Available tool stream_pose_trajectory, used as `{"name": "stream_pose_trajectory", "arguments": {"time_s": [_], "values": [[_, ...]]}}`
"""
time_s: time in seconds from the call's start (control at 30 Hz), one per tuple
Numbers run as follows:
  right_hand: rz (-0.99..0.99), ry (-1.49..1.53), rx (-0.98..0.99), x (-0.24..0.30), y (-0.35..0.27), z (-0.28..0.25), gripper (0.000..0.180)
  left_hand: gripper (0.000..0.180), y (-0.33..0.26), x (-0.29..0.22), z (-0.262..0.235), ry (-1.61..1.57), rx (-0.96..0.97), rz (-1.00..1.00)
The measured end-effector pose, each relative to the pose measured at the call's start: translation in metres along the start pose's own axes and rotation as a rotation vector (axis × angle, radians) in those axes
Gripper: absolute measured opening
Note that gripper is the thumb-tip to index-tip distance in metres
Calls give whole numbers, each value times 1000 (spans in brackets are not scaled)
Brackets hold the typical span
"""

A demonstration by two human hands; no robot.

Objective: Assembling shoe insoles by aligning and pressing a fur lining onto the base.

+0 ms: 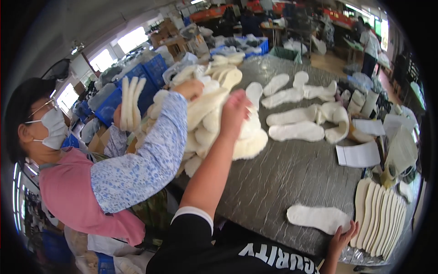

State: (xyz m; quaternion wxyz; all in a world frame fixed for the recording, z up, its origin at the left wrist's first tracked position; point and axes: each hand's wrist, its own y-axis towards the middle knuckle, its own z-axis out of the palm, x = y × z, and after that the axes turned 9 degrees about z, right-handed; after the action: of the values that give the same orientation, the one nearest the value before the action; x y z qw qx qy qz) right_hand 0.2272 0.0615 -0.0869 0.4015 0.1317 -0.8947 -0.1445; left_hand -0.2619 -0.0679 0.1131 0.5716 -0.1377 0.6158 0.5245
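My left hand reaches over the right side of a big heap of cream fleecy insoles. Motion blurs its fingers, so whether they grip an insole cannot be made out. Near the table's front edge lies a single white insole, flat. Against its right end rests my right hand, fingers spread, between that insole and a neat overlapping row of insoles.
A co-worker in a blue-patterned sleeve leans in from the left, one hand on the heap, the other holding several insoles. Loose insoles lie across the dark table. Papers and a clear plastic container stand right.
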Motion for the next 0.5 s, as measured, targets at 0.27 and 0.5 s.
{"name": "stream_pose_trajectory", "arguments": {"time_s": [0.27,0.5], "values": [[2,118,-106,-10,-7,-7,40,18,-176,38,60,495,931,445],[-39,-44,-134,-23,-19,-16,31,21,-169,-70,68,-909,1225,152]]}}
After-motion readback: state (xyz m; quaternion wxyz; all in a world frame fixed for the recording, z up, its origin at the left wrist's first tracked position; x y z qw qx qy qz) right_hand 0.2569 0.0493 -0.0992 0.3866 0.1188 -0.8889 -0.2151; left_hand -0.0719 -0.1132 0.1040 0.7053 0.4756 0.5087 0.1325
